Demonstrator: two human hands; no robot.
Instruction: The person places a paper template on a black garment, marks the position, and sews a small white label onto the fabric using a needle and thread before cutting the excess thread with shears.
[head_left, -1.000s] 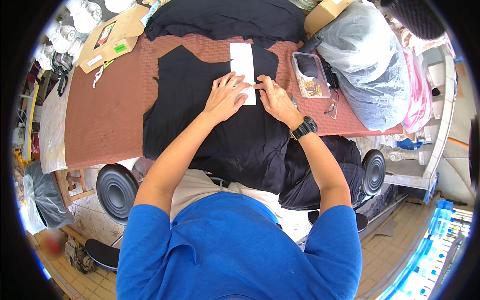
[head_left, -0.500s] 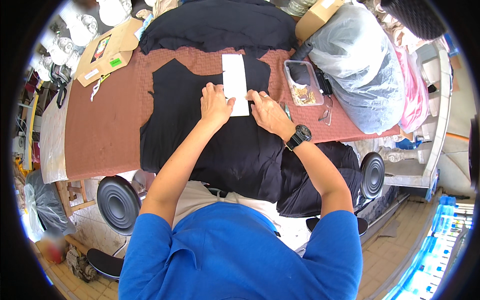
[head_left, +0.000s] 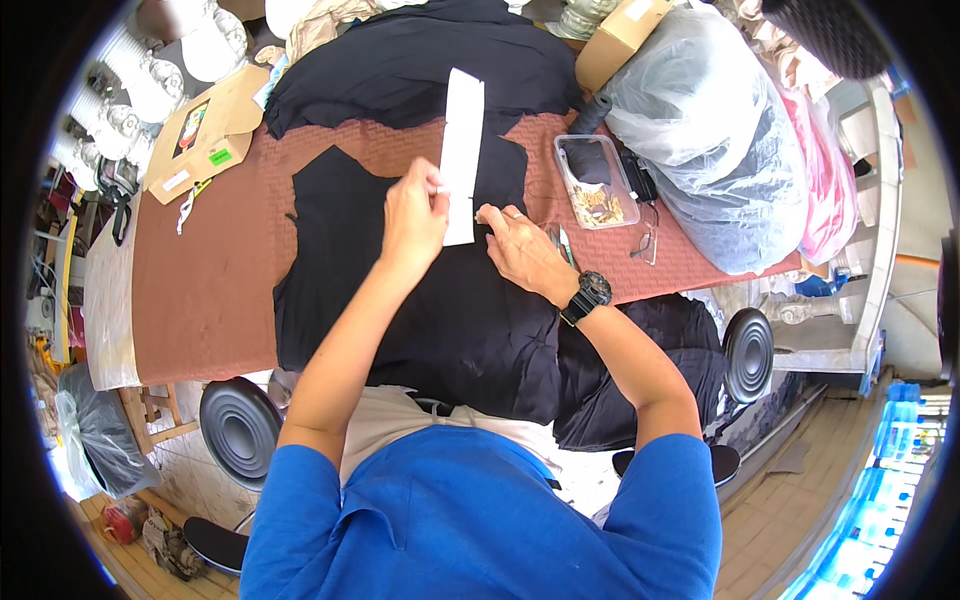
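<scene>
A long white card strip [head_left: 462,140] slants over a flat piece of black fabric [head_left: 335,235], its far end apparently lifted off the cloth. My left hand [head_left: 412,218] is closed at the strip's left edge, pinching it between thumb and fingers. Just right of the strip's near end, my right hand [head_left: 527,250] rests low over the fabric with thumb and forefinger drawn together. Whatever those fingertips may hold is too small to make out. A black watch [head_left: 588,297] is on the right wrist.
A brown cloth [head_left: 200,290] covers the table. More black fabric [head_left: 420,65] lies at the far side. To the right are a clear plastic container [head_left: 600,205], eyeglasses [head_left: 645,245] and large stuffed plastic bags [head_left: 700,150]. A flattened cardboard box [head_left: 205,140] lies far left.
The white strip has tilted, its far end rising and its near end swinging left. My left hand has gone from lying spread beside it to pinching its edge. The right hand has drawn slightly away.
</scene>
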